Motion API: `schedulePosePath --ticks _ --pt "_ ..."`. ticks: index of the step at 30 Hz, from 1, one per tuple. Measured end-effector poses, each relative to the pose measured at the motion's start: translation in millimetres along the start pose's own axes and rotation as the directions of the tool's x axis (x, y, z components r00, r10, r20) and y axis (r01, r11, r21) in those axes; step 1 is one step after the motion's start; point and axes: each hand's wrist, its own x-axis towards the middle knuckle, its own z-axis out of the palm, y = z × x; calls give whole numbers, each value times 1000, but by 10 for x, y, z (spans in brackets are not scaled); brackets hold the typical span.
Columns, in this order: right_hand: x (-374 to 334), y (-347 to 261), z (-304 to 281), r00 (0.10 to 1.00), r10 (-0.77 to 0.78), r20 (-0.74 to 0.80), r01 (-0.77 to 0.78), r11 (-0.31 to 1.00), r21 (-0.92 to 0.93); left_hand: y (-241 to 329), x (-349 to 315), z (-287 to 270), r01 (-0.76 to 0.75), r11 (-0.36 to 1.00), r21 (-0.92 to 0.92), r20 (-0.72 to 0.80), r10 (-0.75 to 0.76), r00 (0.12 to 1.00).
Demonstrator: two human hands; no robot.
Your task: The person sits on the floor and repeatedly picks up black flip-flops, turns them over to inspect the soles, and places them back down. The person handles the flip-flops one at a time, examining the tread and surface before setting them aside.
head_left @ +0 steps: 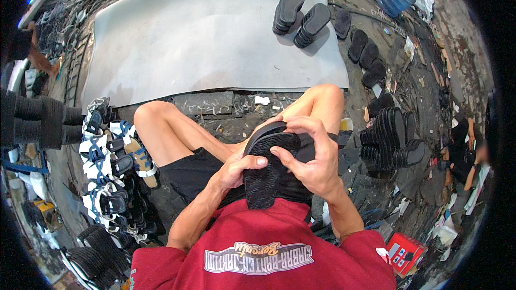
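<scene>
My left hand [238,169] pinches the black sole [260,187], my right hand [318,167] its end nearest the pale sheet [204,32]; I judge it light, flexible, best held by its edges.

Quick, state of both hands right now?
Left hand: closed, holding a black sole, thumb on top.
Right hand: curled at the sole's far end; whether it grips or just touches can't be told.
</scene>
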Motion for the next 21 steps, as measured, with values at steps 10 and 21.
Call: schedulePosePath --ticks 10,21 --pt "-225 -28 328 974 199 -112 -150 927 344 338 -97 -26 -179 923 340 -46 206 977" --pt "-216 -142 401 975 -97 -200 91 995 -38 392 -179 119 -165 869 467 -149 261 954"
